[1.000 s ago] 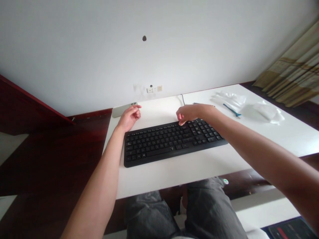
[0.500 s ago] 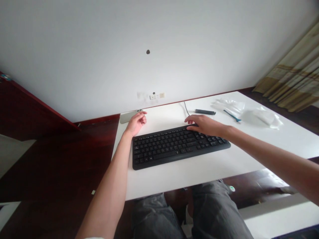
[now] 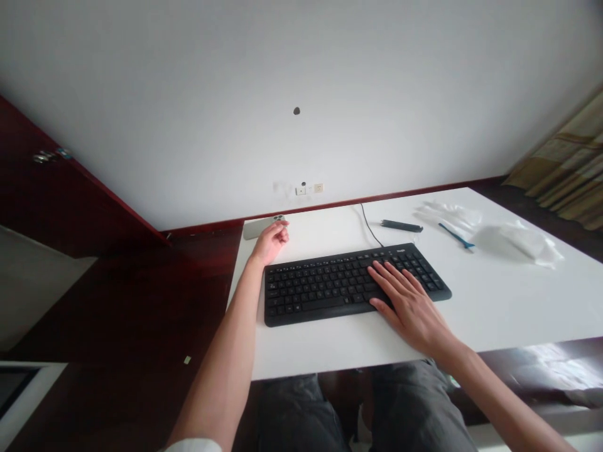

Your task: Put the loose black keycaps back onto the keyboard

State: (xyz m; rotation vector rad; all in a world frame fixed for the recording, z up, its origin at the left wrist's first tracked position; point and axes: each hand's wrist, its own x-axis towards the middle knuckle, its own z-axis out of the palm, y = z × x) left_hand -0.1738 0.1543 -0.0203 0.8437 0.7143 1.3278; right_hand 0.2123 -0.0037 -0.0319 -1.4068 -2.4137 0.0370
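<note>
A black keyboard (image 3: 325, 285) lies on the white table (image 3: 330, 351), its cable (image 3: 370, 227) running off the back edge. My right hand (image 3: 407, 304) rests flat on the right part of the keys, fingers spread and holding nothing. Just beyond the keyboard's back left corner, my left hand (image 3: 272, 243) has its fingers curled, and what they hold, if anything, is hidden. Close behind that hand lies a phone (image 3: 257, 229) with its camera side up.
A dark strip-shaped object (image 3: 401, 226), a blue tool (image 3: 456, 236) and crumpled clear plastic (image 3: 530, 243) lie at the table's back right. Wall sockets (image 3: 309, 189) are behind the table. A dark red door (image 3: 70, 188) stands at the left.
My right hand has moved from the keyboard's back edge toward me, onto the keys, with its fingers now spread. The view has shifted slightly; my left hand stays near the phone.
</note>
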